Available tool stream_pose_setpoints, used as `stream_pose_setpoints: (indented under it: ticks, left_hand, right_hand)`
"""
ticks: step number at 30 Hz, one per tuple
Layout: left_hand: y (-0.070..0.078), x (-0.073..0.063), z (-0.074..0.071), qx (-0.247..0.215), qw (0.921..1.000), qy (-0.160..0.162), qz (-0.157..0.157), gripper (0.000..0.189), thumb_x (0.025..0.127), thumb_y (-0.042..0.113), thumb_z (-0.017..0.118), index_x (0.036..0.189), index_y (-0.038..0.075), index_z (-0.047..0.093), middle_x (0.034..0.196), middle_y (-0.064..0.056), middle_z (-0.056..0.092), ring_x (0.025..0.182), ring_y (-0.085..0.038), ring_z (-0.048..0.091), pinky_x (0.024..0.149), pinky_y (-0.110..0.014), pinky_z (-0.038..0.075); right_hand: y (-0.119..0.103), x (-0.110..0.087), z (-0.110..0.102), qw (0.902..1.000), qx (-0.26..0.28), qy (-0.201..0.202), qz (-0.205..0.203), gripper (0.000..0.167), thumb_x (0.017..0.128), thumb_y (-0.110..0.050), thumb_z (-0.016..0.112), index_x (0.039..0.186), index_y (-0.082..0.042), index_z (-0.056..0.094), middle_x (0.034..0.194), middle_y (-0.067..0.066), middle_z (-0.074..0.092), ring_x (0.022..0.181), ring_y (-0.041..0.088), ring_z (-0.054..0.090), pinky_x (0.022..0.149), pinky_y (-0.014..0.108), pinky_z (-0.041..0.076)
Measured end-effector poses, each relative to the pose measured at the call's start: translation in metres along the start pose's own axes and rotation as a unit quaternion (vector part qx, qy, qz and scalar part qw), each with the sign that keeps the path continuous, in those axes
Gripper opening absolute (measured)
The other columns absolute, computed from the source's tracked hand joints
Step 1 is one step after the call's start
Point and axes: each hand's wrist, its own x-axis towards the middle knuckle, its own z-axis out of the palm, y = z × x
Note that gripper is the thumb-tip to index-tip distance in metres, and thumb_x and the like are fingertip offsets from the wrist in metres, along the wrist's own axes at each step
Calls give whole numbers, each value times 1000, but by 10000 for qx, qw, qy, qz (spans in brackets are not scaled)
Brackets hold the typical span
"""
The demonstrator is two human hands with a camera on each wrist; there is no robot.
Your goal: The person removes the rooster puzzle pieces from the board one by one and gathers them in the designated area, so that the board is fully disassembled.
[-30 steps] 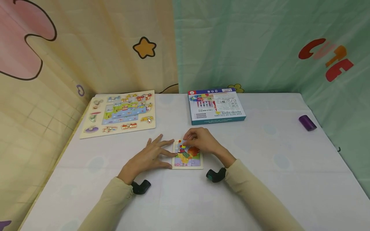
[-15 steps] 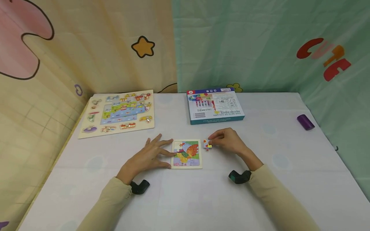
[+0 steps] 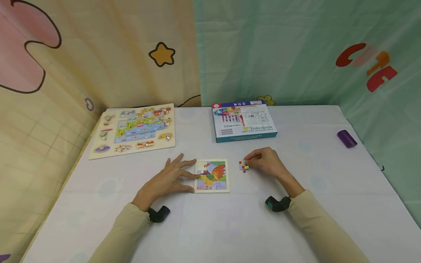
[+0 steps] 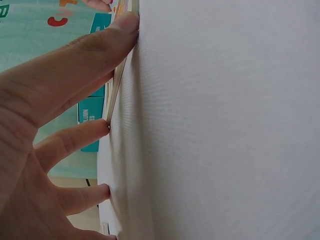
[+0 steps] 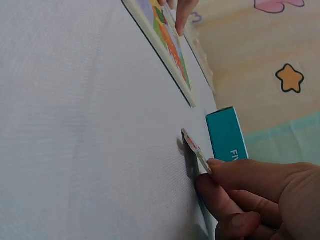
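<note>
- Right hand (image 3: 269,162) has the jigsaw piece (image 3: 242,165) pinched between thumb and finger, just right of the rooster puzzle board (image 3: 212,190); a light grip on its edge should serve best here, leaving the picture readable for turning!
- Left hand (image 3: 169,179) spread wide, fingertips touching the board's left edge: gentle, even pressure ought to stop any sliding.
- And that piece: small, thin, tilted, lilac with red and yellow patches.
</note>
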Motion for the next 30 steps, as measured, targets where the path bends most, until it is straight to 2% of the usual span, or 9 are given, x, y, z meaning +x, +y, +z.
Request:
stream_pose_setpoints:
  ticks: [18,30]
  left_hand:
    - [-1,0,2,-5,10000,27,14,48,70,37,88,115,24,75,150,-5,47,146,-46,13,107,-75,5]
    - [-2,0,0,50,10000,-2,66,48,71,37,87,116,24,75,151,-5,45,146,-47,12,106,-76,5]
  right_hand:
    - [0,-1,4,9991,-315,190,-227,10,85,-14,76,92,-6,76,85,3,71,76,19,60,69,31,49]
    - [0,0,2,9991,-324,69,-263,11,87,-13,75,94,-6,76,88,4,72,79,19,61,71,31,49]
